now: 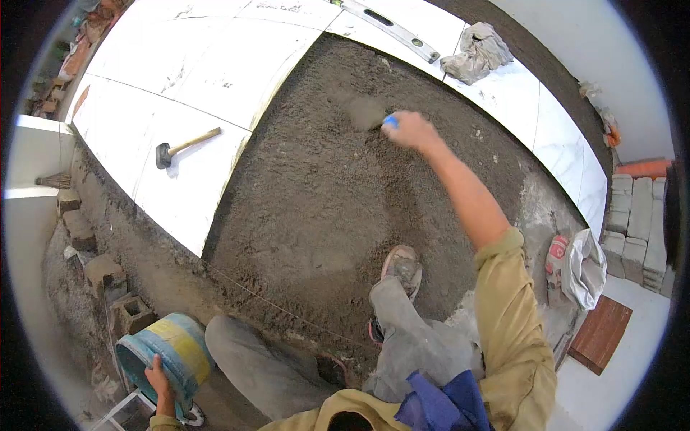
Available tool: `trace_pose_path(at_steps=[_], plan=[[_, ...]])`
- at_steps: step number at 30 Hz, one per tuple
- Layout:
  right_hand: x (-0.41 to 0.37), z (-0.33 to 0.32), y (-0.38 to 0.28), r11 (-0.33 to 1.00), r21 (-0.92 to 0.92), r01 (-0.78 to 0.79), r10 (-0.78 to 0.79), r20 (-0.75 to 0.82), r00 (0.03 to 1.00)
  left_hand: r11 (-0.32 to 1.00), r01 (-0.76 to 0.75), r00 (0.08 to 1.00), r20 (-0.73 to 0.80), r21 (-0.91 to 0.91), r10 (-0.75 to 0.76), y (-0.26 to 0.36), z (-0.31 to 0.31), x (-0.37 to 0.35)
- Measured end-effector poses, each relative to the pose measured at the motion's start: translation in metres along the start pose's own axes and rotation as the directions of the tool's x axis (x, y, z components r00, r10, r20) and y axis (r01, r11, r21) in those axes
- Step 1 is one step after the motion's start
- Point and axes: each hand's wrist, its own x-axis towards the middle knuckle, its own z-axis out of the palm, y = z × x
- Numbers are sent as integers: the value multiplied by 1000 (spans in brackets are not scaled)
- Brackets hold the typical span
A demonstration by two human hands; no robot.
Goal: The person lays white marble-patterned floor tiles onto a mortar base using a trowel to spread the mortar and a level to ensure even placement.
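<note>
My right hand (413, 131) is closed round the blue handle (390, 122) of a trowel, whose blade is blurred over the wet grey mortar bed (309, 165). At the lower left, my left hand (158, 378) grips the rim of a blue and yellow bucket (172, 345), which is tilted on its side with its mouth toward the left. White marbled tiles (215, 65) border the mortar at the left and along the top right. A mallet (185, 148) with a black head and wooden handle lies on the left tiles.
A spirit level (388, 27) and a crumpled cloth (480, 54) lie on the far tiles. Hollow blocks (131, 314) line the left side. A white sack (583, 269), a brown tile stack (601, 334) and grey pavers (638, 208) stand at right. A string crosses the near mortar edge.
</note>
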Motion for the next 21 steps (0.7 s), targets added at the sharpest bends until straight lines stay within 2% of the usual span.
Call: trace_pose_path(at_steps=[1,2,3,5,8,9,10,12,13,17,19,20,21], plan=[[5,-5,3,1000,1,1,-1,-2,1000,999,-4,998,69,-38,7,0,-2,1],[11,-11,4,996,-11,-94,93,-67,993,997,-7,991,133,-82,18,1,-4,2],[15,-16,3,982,-15,-189,186,-133,973,996,-11,991,129,-90,23,-2,-5,4],[18,-10,-14,988,6,-156,155,-117,981,999,-24,1000,20,44,23,-9,-2,8],[32,11,-43,996,79,-47,51,-50,997,998,3,992,124,-61,5,-6,-3,9],[38,15,-45,994,89,-67,71,-45,996,995,31,999,40,-97,-27,-3,1,5],[47,17,-44,993,83,-86,90,-46,995,997,16,999,49,-79,-13,-4,-2,12],[60,14,-24,990,78,-122,125,-46,991,986,29,995,92,165,-45,-10,-9,25],[65,8,-4,985,89,-148,152,-45,987,998,60,998,33,-26,-59,5,2,2],[39,-25,10,975,25,-219,220,-77,972,997,77,996,53,9,-77,0,-1,8],[37,-22,18,984,9,-177,177,-71,982,988,63,998,9,140,-65,1,0,10],[34,-19,25,989,9,-145,145,-57,988,988,63,998,16,144,-66,1,2,8],[33,-19,34,988,10,-155,155,-51,987,997,61,994,88,57,-66,3,1,5]])
